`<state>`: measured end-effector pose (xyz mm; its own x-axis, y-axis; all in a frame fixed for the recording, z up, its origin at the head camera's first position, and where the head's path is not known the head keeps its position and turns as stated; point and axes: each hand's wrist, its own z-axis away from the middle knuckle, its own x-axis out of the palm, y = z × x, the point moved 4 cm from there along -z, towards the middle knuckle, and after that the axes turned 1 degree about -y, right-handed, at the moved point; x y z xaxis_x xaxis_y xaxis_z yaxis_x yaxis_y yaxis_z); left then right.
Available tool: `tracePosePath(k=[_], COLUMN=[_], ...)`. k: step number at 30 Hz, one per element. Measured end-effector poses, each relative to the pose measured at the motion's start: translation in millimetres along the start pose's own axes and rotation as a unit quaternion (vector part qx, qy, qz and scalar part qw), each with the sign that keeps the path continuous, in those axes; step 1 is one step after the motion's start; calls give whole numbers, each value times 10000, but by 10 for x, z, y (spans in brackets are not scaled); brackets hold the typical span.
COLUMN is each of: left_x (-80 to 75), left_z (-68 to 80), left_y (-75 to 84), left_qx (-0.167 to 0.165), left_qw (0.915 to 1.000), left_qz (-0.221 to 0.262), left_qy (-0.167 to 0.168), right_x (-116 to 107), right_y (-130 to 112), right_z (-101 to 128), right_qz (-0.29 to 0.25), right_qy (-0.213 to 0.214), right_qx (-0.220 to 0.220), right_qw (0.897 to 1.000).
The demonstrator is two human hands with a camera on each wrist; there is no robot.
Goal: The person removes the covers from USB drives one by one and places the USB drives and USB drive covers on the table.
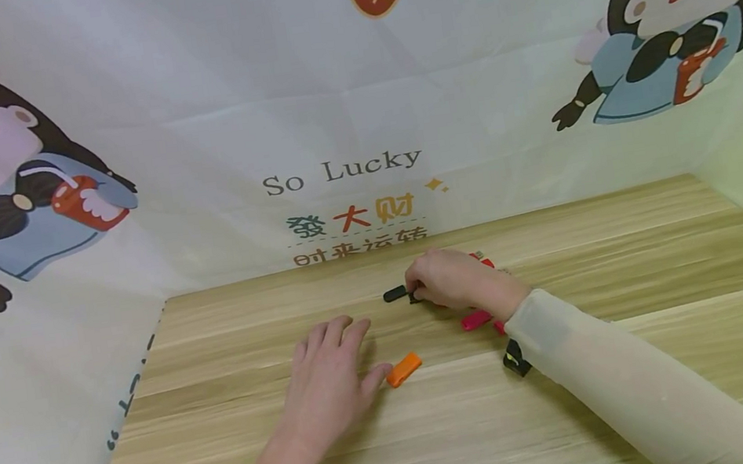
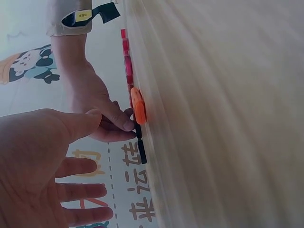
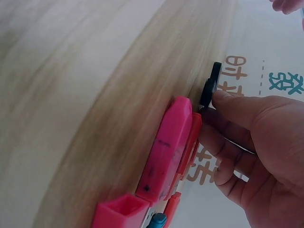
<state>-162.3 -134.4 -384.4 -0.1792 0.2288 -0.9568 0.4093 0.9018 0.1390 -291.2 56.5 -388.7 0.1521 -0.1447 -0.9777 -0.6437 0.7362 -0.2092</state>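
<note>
My right hand (image 1: 450, 280) reaches to the far middle of the table, thumb and fingers pinching a small black piece (image 3: 207, 92), probably part of a USB stick. Just left of it lies a longer black piece (image 1: 395, 294); whether the two are joined cannot be seen. My left hand (image 1: 328, 381) hangs over the table with its fingers spread and holds nothing. By its thumb in the head view is an orange USB stick (image 1: 403, 369); the left wrist view shows a gap between that thumb and the orange stick (image 2: 138, 105).
Under and behind the right wrist lie a pink USB stick (image 3: 166, 152), a hollow pink cap (image 3: 121, 211), a red stick (image 3: 191, 145) and a blue piece (image 3: 157, 220). A black strap with a yellow label (image 2: 83, 16) is on the right sleeve. A printed cloth stands behind the wooden table (image 1: 232, 458).
</note>
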Motion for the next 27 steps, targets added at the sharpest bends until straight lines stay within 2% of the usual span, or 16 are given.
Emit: tracePosePath(k=[14, 27], left_x=[4, 27], left_z=[-9, -65], left_y=[21, 92], left_qx=[25, 52], left_qw=[10000, 9998], left_qz=[3, 37], left_qy=[-6, -169], right_x=[-106, -276], right_y=[-48, -93], right_z=[113, 424], right_qz=[-79, 210], right_qy=[202, 842], right_qx=[-33, -375], right_qw=[9998, 9955])
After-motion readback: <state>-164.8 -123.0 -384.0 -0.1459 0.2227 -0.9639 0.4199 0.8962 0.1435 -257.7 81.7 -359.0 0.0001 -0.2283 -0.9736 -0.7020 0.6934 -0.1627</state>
